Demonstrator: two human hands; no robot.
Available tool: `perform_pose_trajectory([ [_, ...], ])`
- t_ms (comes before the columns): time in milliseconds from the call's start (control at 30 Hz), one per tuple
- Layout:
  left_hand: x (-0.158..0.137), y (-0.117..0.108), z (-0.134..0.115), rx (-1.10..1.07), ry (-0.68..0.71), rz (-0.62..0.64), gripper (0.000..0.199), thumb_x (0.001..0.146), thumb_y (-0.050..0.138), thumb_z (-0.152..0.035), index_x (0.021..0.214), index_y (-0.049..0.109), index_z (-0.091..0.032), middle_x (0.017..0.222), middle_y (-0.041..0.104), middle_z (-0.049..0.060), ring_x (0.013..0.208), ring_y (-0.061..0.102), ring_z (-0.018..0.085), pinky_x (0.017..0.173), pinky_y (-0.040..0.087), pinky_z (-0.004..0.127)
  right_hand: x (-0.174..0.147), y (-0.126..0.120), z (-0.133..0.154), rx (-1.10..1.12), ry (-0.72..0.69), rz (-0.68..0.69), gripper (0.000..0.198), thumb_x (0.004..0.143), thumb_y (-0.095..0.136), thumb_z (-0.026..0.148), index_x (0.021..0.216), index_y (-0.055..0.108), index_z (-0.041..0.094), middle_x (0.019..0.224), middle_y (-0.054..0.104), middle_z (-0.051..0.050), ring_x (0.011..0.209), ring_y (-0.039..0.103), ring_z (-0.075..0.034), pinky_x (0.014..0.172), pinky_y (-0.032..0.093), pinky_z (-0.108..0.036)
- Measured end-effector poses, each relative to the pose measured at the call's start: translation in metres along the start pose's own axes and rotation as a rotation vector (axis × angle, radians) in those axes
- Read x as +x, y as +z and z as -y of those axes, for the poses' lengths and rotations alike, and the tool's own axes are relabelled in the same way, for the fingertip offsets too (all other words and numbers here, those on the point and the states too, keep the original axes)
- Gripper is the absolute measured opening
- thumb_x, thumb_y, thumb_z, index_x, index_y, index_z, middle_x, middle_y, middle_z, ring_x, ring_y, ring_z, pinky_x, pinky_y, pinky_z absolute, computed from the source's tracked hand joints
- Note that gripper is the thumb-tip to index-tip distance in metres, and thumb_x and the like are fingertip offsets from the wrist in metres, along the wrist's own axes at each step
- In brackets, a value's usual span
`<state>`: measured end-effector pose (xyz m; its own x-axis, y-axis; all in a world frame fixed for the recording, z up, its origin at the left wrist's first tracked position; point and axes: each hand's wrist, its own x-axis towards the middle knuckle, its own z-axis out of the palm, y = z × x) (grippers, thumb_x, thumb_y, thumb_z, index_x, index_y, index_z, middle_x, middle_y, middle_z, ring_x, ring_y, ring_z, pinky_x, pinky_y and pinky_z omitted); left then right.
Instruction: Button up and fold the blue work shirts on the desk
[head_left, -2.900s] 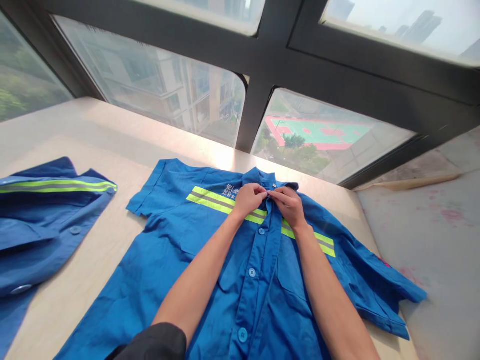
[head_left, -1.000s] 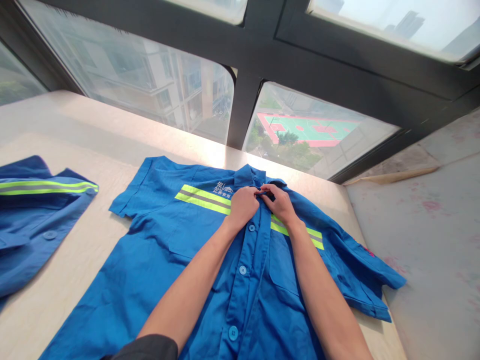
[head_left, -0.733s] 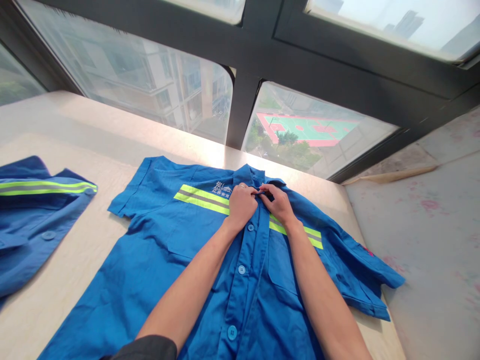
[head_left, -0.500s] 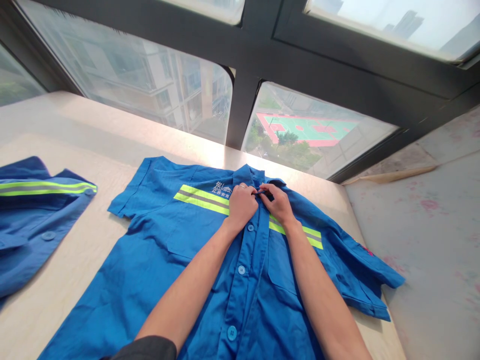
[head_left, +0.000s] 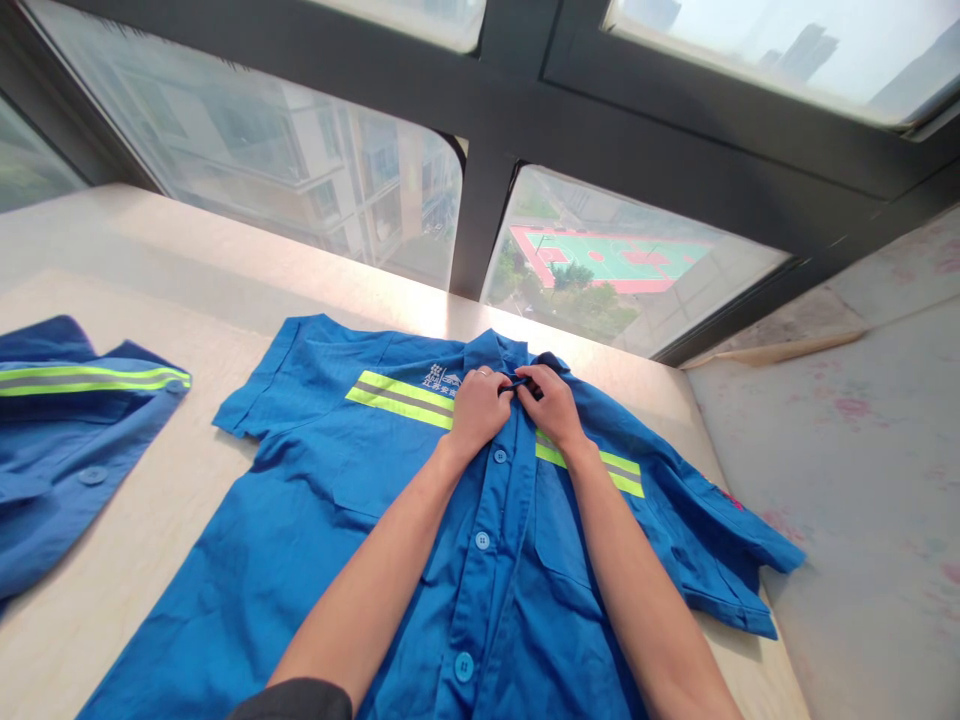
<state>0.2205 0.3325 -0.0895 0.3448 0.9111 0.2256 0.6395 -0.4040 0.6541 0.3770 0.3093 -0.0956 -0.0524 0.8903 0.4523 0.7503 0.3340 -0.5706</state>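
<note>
A blue short-sleeved work shirt (head_left: 292, 540) lies spread front side up, with yellow-and-grey reflective strips across the chest. My left hand (head_left: 480, 405) pinches the front edge just below the collar (head_left: 495, 348), beside the white chest lettering. Opposite it, my right hand (head_left: 549, 402) grips the other front edge, its fingertips almost touching the left ones. A small raised fold of cloth shows between them; whether a button is in the fingers is hidden. Below the hands, several blue buttons run down the placket, among them a middle button (head_left: 482, 541) and a lower one (head_left: 463, 667).
Another blue garment (head_left: 67, 480) with a reflective strip lies at the left on the pale sill (head_left: 187, 290). Dark window frames (head_left: 487, 200) rise along the back. A patterned wall (head_left: 862, 480) borders the right side.
The fold of cloth between my fingertips has shifted slightly, and the fingers have changed position a little. The shirt lies as before.
</note>
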Motion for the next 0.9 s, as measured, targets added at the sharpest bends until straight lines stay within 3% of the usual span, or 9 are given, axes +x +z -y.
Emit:
perform_pose_trajectory([
  [567, 0.0007, 0.0026, -0.0032, 0.083, -0.035, 0.003, 0.021, 0.096, 0.049, -0.019, 0.092, 0.070, -0.019, 0.099, 0.068, 0.008, 0.097, 0.058, 0.023, 0.087, 0.043, 0.033, -0.0005, -0.0072, -0.0061, 0.097, -0.085, 0.032, 0.026, 0.088, 0.064, 0.028, 0.111, 0.073, 0.024, 0.113, 0.072, -0.009, 0.108, 0.067, -0.025, 0.095, 0.055, -0.043],
  [767, 0.0022, 0.0042, -0.0026, 0.112, -0.040, 0.023, 0.021, 0.097, 0.048, -0.020, 0.091, 0.069, -0.019, 0.098, 0.067, 0.010, 0.097, 0.058, 0.024, 0.087, 0.043, 0.035, 0.0004, -0.0078, -0.0017, 0.068, -0.111, 0.030, 0.018, 0.090, 0.061, 0.024, 0.095, 0.077, 0.025, 0.095, 0.077, -0.005, 0.090, 0.072, -0.023, 0.086, 0.057, -0.038],
  [900, 0.0025, 0.0042, -0.0032, 0.135, -0.050, 0.036, 0.022, 0.097, 0.048, -0.019, 0.092, 0.069, -0.020, 0.098, 0.067, 0.009, 0.098, 0.058, 0.024, 0.086, 0.043, 0.035, 0.0013, -0.0055, -0.0024, 0.054, -0.109, 0.008, 0.019, 0.089, 0.059, 0.021, 0.094, 0.077, 0.025, 0.095, 0.077, -0.004, 0.092, 0.072, -0.023, 0.087, 0.056, -0.037],
])
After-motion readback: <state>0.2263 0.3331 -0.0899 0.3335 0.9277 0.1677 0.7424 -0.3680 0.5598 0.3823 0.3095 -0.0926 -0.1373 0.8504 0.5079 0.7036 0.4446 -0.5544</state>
